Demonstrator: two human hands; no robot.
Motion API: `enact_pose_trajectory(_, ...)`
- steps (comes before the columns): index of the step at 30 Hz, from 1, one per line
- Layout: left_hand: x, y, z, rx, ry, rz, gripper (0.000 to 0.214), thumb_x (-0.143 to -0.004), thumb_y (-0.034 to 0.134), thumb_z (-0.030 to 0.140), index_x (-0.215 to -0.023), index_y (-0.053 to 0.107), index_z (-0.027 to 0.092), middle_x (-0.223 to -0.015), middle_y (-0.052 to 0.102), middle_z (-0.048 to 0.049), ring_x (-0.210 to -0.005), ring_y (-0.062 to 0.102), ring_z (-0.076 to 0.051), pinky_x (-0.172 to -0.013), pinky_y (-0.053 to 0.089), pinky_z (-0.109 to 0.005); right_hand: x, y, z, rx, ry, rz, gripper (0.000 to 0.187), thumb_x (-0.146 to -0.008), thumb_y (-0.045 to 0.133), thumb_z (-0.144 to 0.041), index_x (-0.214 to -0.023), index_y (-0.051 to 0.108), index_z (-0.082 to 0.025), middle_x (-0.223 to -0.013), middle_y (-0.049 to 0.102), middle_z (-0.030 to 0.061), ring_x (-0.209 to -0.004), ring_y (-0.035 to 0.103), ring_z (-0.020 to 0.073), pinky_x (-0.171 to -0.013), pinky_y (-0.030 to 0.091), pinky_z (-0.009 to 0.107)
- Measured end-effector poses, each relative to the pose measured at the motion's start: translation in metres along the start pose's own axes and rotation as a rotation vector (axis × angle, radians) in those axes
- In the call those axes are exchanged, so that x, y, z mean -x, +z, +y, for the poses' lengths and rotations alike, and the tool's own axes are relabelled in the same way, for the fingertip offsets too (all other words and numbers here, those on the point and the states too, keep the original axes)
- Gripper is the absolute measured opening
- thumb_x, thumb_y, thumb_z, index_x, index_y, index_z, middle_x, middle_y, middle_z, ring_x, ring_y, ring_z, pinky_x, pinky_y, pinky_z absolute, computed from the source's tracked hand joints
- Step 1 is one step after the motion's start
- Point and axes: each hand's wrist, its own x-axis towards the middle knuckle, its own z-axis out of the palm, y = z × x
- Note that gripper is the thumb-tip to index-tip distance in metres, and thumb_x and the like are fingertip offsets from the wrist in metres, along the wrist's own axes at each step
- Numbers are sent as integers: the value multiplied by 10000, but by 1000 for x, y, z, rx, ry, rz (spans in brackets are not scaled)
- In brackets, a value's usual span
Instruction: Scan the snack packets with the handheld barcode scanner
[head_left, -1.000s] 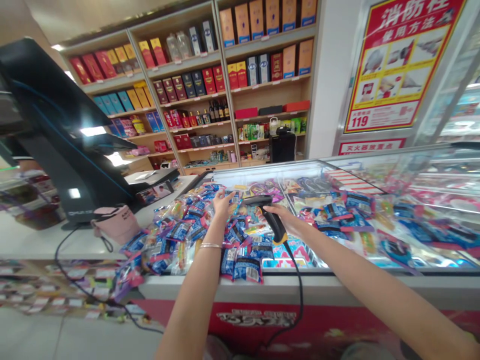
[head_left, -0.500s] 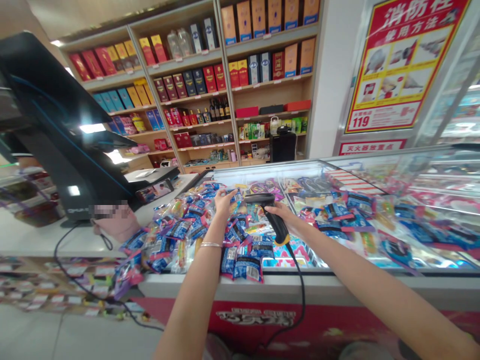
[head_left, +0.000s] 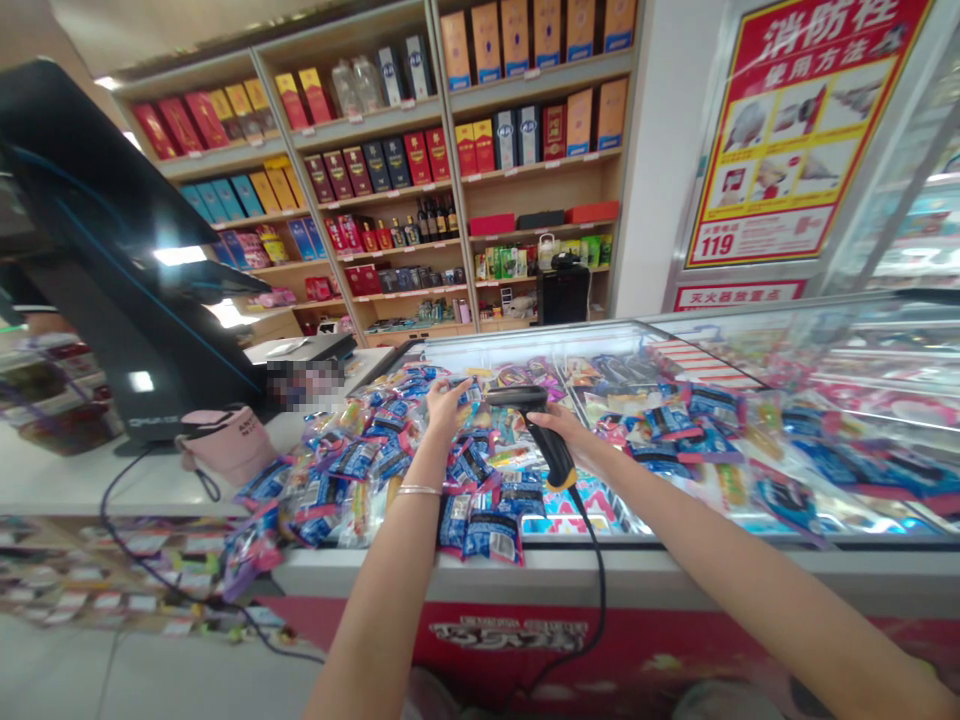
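Note:
My right hand [head_left: 559,420] is wrapped round the handle of a black and yellow barcode scanner [head_left: 551,450]. The scanner's head points left, toward my left hand [head_left: 448,400]. Between the fingers and thumb of that left hand is a small blue snack packet [head_left: 470,392], partly hidden by the fingers. Beneath both hands, many blue and pink snack packets [head_left: 491,535] lie heaped on the glass top of a chest freezer [head_left: 600,556]. The scanner's black cable [head_left: 600,580] hangs down over the freezer's front edge.
A black checkout terminal [head_left: 150,350] stands on the white counter [head_left: 45,490] at left, beside a pink pouch [head_left: 229,445]. More packets [head_left: 667,425] lie to the right. Behind the freezer rise shelves [head_left: 390,230] of boxes and bottles. A red and yellow poster [head_left: 802,140] hangs at right.
The camera view has shifted very slightly. Both hands keep nearly the same positions, with the scanner still facing the packet in my left hand.

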Motion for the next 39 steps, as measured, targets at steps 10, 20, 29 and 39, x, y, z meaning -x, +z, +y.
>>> enact_pose_trajectory(10, 4, 0, 10, 45, -15, 34, 450, -493, 844, 230, -737, 469, 180, -642, 480, 70, -602, 567, -90, -571, 537, -254, -1, -1, -1, -25, -8, 57, 304, -636, 733, -412, -800, 667, -164, -683, 651, 17, -559, 545, 130, -515, 414, 240)
enact_pose_trajectory(20, 3, -4, 14, 60, -111, 69, 408, -633, 777, 336, -857, 470, 186, -708, 540, 48, -575, 591, -81, -521, 492, -202, 0, -2, -12, -272, 203, 166, 241, -747, 563, -381, -739, 639, -153, -565, 632, 40, -453, 531, 132, -432, 406, 229)
enact_pose_trajectory(29, 43, 31, 38, -71, -14, -429, 557, -463, 833, 291, -921, 538, 177, -716, 611, 30, -586, 618, -119, -611, 532, -274, 76, -68, -58, -366, 145, 491, 248, -800, 514, -347, -765, 642, -137, -548, 640, 65, -434, 558, 139, -392, 429, 214)
enact_pose_trajectory(39, 161, 127, -32, -468, 267, -580, 460, -599, 748, 372, -999, 587, 212, -999, 636, -76, -985, 617, -257, -909, 462, -411, 179, -163, -80, -198, -39, 692, 275, -724, 673, -411, -796, 669, -145, -501, 588, 17, -392, 512, 117, -348, 415, 207)
